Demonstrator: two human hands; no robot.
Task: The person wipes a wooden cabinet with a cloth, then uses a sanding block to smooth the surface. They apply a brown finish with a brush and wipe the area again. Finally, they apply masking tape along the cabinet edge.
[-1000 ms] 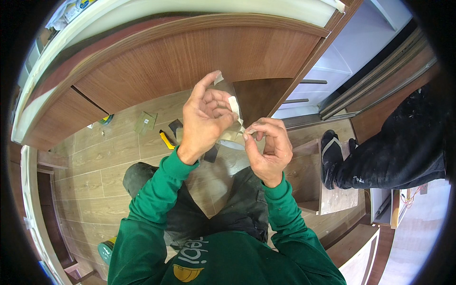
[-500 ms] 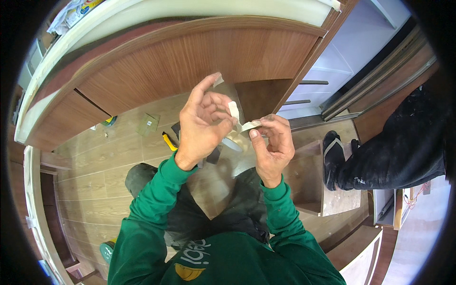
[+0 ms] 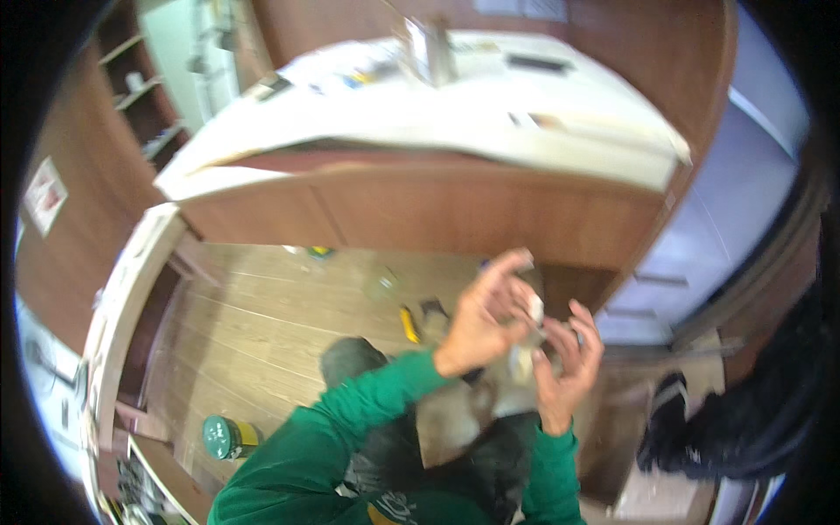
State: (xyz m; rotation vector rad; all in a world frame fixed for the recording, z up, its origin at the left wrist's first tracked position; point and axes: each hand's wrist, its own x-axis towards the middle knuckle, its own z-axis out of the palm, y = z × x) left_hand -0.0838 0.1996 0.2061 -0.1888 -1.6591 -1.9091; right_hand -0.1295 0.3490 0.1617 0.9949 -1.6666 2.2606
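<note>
Green sleeves lead up to the two hands, raised close together just right of the picture's centre. The left hand [image 3: 486,319] curls its fingers over a small pale scrap, perhaps tape or a paper tab [image 3: 531,308], pinching it between thumb and fingertips; the right hand [image 3: 567,372] sits just beside it at about four o'clock, fingers half spread and bent toward the same scrap, and whether it grips anything I cannot tell (the frame is blurred by motion). A clear plastic sheet or bag [image 3: 455,420] hangs below the hands, toward seven o'clock, over the person's dark lap.

As a judgement, the small piece looks already in hand while whatever it joins to the plastic is not yet settled; the hands are mid-handling, not at rest.

Further out, at ten o'clock from the hands, a yellow tool [image 3: 409,324] and a small dark item lie on the wooden floor [image 3: 262,306]. A green can [image 3: 226,436] stands near the floor's lower left. At twelve o'clock a curved wooden counter carries a white tabletop [image 3: 420,114] with papers and a metal object. At four o'clock another person's dark clothing [image 3: 744,420] shows.
</note>
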